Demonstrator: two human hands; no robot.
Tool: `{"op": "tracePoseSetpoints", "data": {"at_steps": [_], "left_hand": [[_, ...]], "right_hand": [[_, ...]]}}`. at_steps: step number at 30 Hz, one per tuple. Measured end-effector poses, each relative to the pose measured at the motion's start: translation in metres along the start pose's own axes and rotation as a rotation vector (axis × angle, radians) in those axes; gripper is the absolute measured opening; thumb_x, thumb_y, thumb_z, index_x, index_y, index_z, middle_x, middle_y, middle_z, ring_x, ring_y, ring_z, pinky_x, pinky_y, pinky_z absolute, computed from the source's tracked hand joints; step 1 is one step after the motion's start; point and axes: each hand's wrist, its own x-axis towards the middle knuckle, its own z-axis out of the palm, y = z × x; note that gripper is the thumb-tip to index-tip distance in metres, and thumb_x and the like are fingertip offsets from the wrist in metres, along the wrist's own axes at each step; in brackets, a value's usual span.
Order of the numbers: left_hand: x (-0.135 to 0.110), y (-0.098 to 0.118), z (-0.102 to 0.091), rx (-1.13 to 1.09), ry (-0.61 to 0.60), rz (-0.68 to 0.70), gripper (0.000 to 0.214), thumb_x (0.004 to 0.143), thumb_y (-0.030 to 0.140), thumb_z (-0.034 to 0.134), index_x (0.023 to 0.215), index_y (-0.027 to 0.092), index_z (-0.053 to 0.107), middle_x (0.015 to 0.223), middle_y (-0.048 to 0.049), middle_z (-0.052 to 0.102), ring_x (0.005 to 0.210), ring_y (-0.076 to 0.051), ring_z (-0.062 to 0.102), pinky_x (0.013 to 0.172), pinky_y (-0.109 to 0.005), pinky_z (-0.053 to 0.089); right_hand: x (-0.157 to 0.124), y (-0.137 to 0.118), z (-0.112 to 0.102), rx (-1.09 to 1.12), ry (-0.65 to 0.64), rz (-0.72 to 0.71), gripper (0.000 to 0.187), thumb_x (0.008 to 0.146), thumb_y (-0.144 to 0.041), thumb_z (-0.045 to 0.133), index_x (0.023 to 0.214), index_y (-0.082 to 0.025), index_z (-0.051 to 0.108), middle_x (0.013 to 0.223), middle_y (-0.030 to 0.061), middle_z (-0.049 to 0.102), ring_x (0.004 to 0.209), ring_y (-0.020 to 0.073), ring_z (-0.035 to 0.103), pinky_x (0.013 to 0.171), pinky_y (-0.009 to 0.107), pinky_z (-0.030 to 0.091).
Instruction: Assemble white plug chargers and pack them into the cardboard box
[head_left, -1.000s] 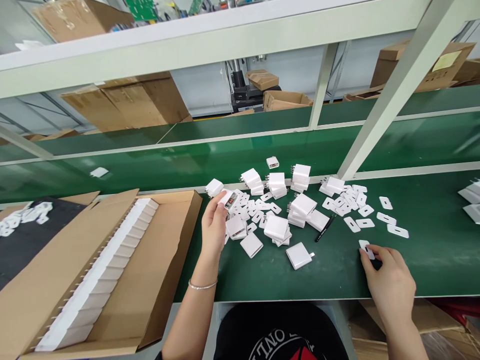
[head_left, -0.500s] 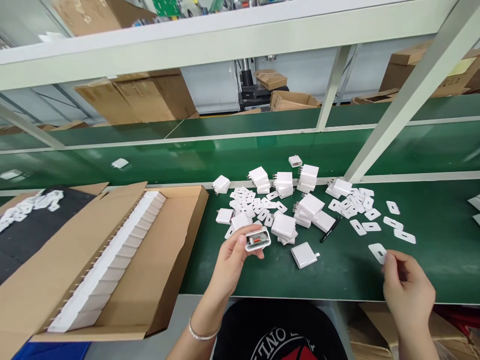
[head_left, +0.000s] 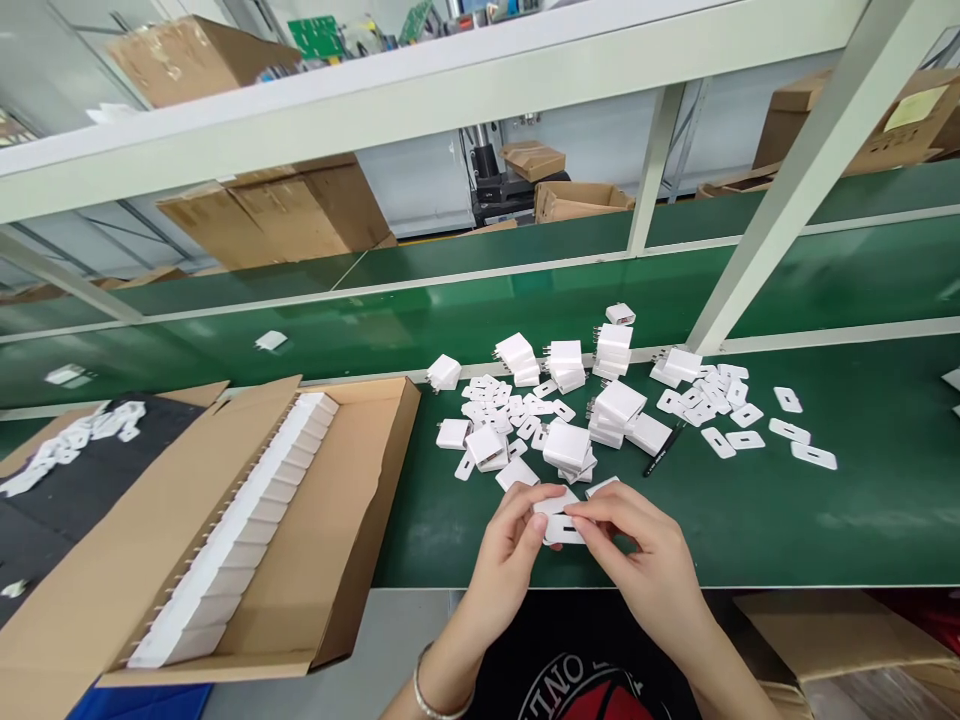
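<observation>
My left hand (head_left: 514, 545) is closed around a white charger housing (head_left: 553, 500) near the table's front edge. Against its end lies a white slotted cover plate (head_left: 564, 529), pinched by the thumb and fingers of my right hand (head_left: 637, 540). The housing's open end is hidden behind the plate. Just beyond my hands stand stacked white chargers (head_left: 567, 447), some with metal prongs showing. Loose cover plates (head_left: 491, 398) lie in a heap to the left of the stacks, and more plates (head_left: 720, 442) are scattered to the right. A black pen (head_left: 664, 450) rests between them.
An open cardboard box (head_left: 390, 470) on the left holds a row of white chargers (head_left: 247, 520). Past the green table (head_left: 885, 520) runs a green conveyor belt (head_left: 390, 325) carrying a few chargers. A slanted metal post (head_left: 787, 190) rises at the right.
My right hand has come left with the cover plate and set it against the housing in my left hand. On the belt, chargers have shifted right; the camera view has moved slightly.
</observation>
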Motion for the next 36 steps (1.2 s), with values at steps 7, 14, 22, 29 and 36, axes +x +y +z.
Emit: {"op": "tracePoseSetpoints", "data": {"at_steps": [7, 14, 22, 29, 36], "left_hand": [[-0.002, -0.005, 0.005, -0.086, -0.028, -0.040, 0.041, 0.103, 0.055, 0.072, 0.129, 0.025, 0.078, 0.110, -0.0074, 0.063, 0.078, -0.013, 0.066, 0.074, -0.028, 0.062], [-0.005, -0.005, 0.006, -0.111, -0.078, -0.030, 0.037, 0.107, 0.051, 0.066, 0.133, 0.027, 0.076, 0.110, -0.0072, 0.059, 0.086, -0.014, 0.061, 0.072, -0.024, 0.059], [-0.007, -0.011, 0.011, -0.083, -0.081, 0.011, 0.035, 0.104, 0.052, 0.069, 0.128, 0.028, 0.077, 0.109, -0.0075, 0.059, 0.096, -0.020, 0.062, 0.082, -0.030, 0.054], [-0.013, -0.025, 0.011, 0.153, -0.023, 0.090, 0.038, 0.108, 0.057, 0.058, 0.124, 0.029, 0.080, 0.102, -0.0078, 0.061, 0.085, -0.020, 0.057, 0.068, -0.030, 0.046], [-0.019, -0.039, 0.013, 0.116, -0.042, 0.082, 0.035, 0.112, 0.052, 0.052, 0.129, 0.031, 0.076, 0.110, -0.0083, 0.064, 0.092, -0.022, 0.059, 0.079, -0.033, 0.052]], "right_hand": [[0.002, 0.005, 0.005, -0.012, 0.021, 0.012, 0.018, 0.106, -0.028, 0.067, 0.104, -0.027, 0.085, 0.093, 0.0050, 0.061, 0.071, 0.0121, 0.060, 0.058, 0.024, 0.049], [-0.010, 0.027, 0.013, 0.035, -0.042, 0.236, 0.040, 0.108, -0.052, 0.060, 0.131, -0.020, 0.067, 0.087, 0.0027, 0.061, 0.067, 0.0141, 0.056, 0.060, 0.027, 0.049], [-0.024, 0.039, 0.027, 0.420, -0.066, 0.334, 0.044, 0.109, -0.060, 0.056, 0.128, -0.022, 0.065, 0.099, 0.0064, 0.069, 0.082, 0.0180, 0.067, 0.069, 0.027, 0.055], [-0.027, 0.043, 0.031, 0.374, 0.008, 0.297, 0.041, 0.107, -0.057, 0.061, 0.121, -0.020, 0.068, 0.093, 0.0068, 0.073, 0.077, 0.0177, 0.069, 0.067, 0.025, 0.056], [-0.033, 0.044, 0.039, 0.371, 0.041, 0.336, 0.044, 0.106, -0.062, 0.060, 0.113, -0.019, 0.067, 0.080, 0.0044, 0.069, 0.066, 0.0171, 0.065, 0.058, 0.025, 0.052]]}}
